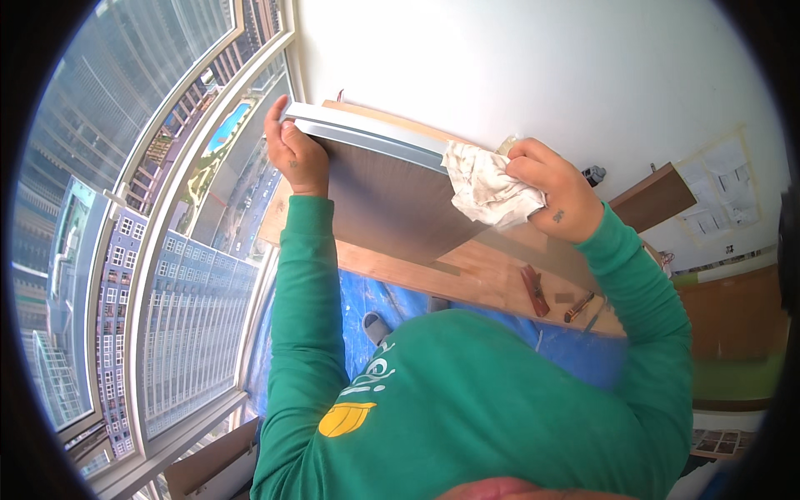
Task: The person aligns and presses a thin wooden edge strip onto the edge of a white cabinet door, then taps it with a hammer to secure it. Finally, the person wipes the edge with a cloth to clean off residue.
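Note:
A dark brown wood-grain panel (387,200) with a pale metal-looking edge strip (371,137) stands tilted in front of me, its strip side up. My left hand (296,154) is closed on the strip's left end, thumb on the near side and fingers at the far side. In my right hand (562,187) is a crumpled off-white cloth (487,185), bunched against the right part of the strip. The cloth covers that end of the strip.
Beneath the panel is a light wooden worktop (492,271), with a dark red hand plane (534,290) and a utility knife (578,308) at its right. Blue sheeting (354,296) covers the floor. Tall windows (196,333) are on the left; a brown board (652,198) sticks out at right.

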The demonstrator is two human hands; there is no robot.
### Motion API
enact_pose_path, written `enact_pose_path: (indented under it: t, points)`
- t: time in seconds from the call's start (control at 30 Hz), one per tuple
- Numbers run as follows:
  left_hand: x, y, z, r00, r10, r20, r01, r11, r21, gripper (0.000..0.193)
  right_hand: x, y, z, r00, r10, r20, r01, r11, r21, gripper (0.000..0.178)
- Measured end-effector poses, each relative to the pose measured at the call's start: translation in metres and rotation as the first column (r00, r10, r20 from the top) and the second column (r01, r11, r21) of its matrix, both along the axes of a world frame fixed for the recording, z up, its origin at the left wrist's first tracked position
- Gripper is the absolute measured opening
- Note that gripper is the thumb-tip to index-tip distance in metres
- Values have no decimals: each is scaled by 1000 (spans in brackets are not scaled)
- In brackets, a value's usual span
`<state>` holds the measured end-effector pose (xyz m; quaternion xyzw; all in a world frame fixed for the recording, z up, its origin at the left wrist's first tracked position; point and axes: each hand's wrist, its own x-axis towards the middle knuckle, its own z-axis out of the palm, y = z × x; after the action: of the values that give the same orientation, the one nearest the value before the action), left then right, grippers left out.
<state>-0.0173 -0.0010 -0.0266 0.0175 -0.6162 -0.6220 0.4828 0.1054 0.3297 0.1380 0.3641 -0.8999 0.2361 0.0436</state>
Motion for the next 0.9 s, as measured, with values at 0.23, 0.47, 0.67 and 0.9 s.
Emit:
enact_pose_path:
  t: [0.23, 0.47, 0.67, 0.9]
  points:
    - [8, -2, 4, 995, -36, -91, 38, 999, 21, 41, -29, -74, -4, 979, 105, -174, -75, 982, 174, 40]
    - [0, 1, -9, 981, -123, -147, 128, 991, 23, 31, -91, -182, -23, 960, 141, -243, -130, 990, 60, 30]
    - [6, -1, 4, 990, 139, -28, -140, 988, -64, 40, -59, -109, -16, 987, 69, -148, -58, 995, 80, 37]
    - [4, 8, 7, 998, 54, 14, -54, 998, -31, 39, 2, 2, -2, 997, -75, -6, 75, 997, 19, 35]
